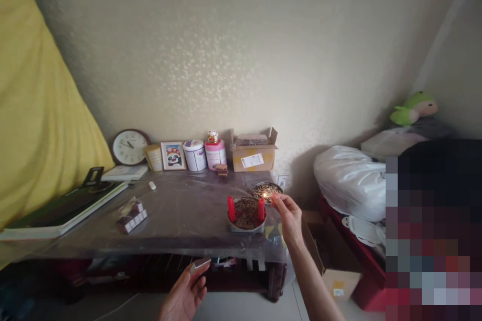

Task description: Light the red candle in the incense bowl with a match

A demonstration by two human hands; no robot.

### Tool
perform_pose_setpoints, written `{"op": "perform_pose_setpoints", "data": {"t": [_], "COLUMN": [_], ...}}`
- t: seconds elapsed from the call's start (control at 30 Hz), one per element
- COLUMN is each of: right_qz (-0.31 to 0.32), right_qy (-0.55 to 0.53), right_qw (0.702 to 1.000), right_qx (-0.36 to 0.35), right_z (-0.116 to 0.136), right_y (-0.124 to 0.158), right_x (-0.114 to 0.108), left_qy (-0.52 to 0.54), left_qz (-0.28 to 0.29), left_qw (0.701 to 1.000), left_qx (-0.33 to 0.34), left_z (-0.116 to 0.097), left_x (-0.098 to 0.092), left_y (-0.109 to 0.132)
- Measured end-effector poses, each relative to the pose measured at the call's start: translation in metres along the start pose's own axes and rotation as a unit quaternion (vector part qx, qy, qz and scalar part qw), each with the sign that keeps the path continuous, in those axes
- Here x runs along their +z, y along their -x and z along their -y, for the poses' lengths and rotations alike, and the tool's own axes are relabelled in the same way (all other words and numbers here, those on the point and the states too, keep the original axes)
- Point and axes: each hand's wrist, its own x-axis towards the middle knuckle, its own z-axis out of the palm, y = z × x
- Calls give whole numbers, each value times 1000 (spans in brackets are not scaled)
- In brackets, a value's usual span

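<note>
My right hand (289, 214) pinches a lit match, its small flame (265, 194) showing just left of the fingertips. Below and left of that flame stands a red candle (261, 209) at the right side of a round tin (246, 229) filled with dark grains. Another red candle (231, 209) is upright at the tin's left side. Behind the tin is a round dish (268, 185) with many matchsticks. Low in front of the table, my left hand (185, 292) is closed around a matchbox (200, 264).
The table (181, 200) carries a pack of small boxes (132, 218) and a white piece (152, 185). Along the wall stand a clock (130, 147), a framed panda picture (173, 155), two cans and a cardboard box (253, 158). White bags (348, 180) lie at right.
</note>
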Motion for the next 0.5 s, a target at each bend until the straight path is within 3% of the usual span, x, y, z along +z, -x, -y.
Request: {"op": "perform_pose_setpoints", "data": {"t": [0.37,0.5], "right_qz": [-6,3], "right_qy": [-14,0], "right_qw": [1000,1000], "right_qx": [26,29], "right_z": [-7,-6], "right_y": [2,2], "right_x": [-1,-1], "left_qy": [22,29], "left_qz": [31,30], "left_qw": [999,999], "left_qx": [-17,-13], "left_z": [1,1], "left_x": [-17,-14], "left_y": [-7,-5]}}
